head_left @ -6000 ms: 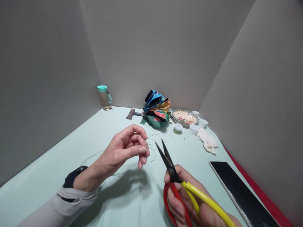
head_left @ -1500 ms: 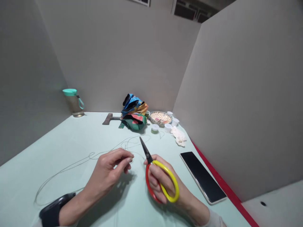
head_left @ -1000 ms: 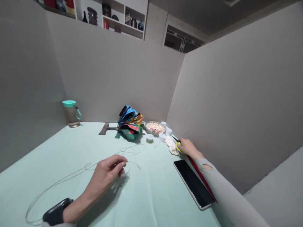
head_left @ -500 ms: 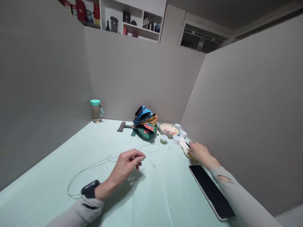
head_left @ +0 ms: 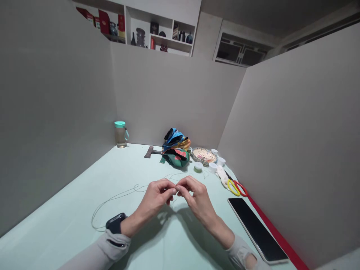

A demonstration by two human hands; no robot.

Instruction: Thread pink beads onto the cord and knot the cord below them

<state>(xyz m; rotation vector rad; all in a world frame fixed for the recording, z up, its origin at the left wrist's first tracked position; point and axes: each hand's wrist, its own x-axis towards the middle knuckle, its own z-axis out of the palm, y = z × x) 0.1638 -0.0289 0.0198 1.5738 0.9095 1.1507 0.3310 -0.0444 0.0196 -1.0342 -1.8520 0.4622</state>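
Over the middle of the table, my left hand [head_left: 158,195] pinches a thin greenish cord [head_left: 119,195] between thumb and forefinger. The cord trails left across the cloth in a long loop and also runs behind my hands. Fingertip to fingertip with it, my right hand [head_left: 197,197] is closed in a pinch too, at the same short bit of cord. What lies exactly between the fingertips is too small to make out. Scissors [head_left: 237,187] with one yellow and one red handle lie at the right, apart from both hands.
A tablet [head_left: 257,229] lies at the right edge. Behind are a small round tub [head_left: 198,167], a woven basket [head_left: 204,155], a white cloth-like item [head_left: 222,176], colourful folded fabric [head_left: 176,148], a hatchet [head_left: 152,152] and a lidded bottle [head_left: 121,135]. Grey partitions enclose the table.
My right hand has left the scissors at the right and come over to meet my left hand's fingertips. The scissors' handles now show. My left hand keeps its pinch on the cord.
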